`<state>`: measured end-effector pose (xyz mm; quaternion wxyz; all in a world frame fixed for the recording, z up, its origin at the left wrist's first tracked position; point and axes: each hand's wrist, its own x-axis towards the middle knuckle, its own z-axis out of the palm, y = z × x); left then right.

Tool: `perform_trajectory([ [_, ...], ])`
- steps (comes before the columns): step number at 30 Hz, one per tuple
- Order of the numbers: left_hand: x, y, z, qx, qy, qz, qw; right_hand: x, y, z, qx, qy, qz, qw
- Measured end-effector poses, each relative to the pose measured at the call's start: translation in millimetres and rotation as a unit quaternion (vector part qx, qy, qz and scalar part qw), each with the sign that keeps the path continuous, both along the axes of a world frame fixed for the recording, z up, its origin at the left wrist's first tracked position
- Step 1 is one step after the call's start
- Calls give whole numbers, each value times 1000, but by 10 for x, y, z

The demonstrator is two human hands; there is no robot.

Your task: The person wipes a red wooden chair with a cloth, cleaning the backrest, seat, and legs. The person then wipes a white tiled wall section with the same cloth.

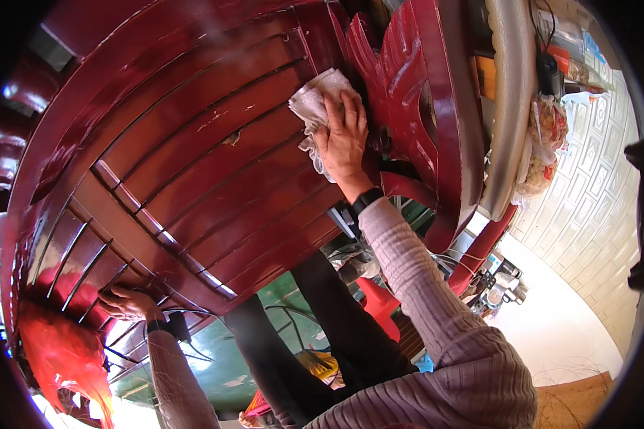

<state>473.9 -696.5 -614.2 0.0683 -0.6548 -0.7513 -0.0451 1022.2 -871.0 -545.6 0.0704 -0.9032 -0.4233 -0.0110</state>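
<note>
My right hand (pixel 346 134) presses a folded pale cloth (pixel 322 94) against the slatted seat of a red-brown lacquered wooden bench (pixel 220 150). The cloth lies near the seat's right end, close to a carved armrest panel (pixel 397 80); part of it hangs loosely below the fingers. Over on the left, my left hand (pixel 123 304) rests on the slats with its fingers apart and nothing visible in it. Beside that hand sits a red plastic bag (pixel 67 348). Scuffs and a small chipped spot (pixel 232 138) mark the seat slats.
A thin dark cable (pixel 193 311) runs by my left hand. Below the seat, a red plastic stool (pixel 378 305) stands near my legs on the green floor (pixel 279 289). Bagged goods (pixel 544 128) sit beyond the armrest, before a pale brick-patterned wall (pixel 590 161).
</note>
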Motion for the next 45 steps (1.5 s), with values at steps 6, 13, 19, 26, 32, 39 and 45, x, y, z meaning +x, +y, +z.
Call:
perform_trajectory([
  [6, 1, 15, 20, -10, -16, 3, 1000, -384, -657, 117, -54, 32, -75, 995],
  [13, 3, 20, 6, -15, -13, 8, 1000, -880, -1354, 233, -60, 32, -203, 977],
  [19, -23, 33, -20, 3, 13, 10, 1000, -652, -1408, 295, 48, 69, -250, 964],
  [26, -121, -8, -111, -2, 2, -5, 1000, -725, -1062, 327, 117, 221, -202, 947],
  [32, 278, 31, 125, -64, -18, 79, 995, -989, -833, 943, 189, 363, -166, 897],
  [39, 2538, -994, 1259, -347, -450, -285, 772, -1119, -639, 1303, 169, 342, -123, 916],
  [45, 3423, -1120, 1504, -333, -525, -324, 713, -975, -541, 1388, 89, 353, -80, 928],
])
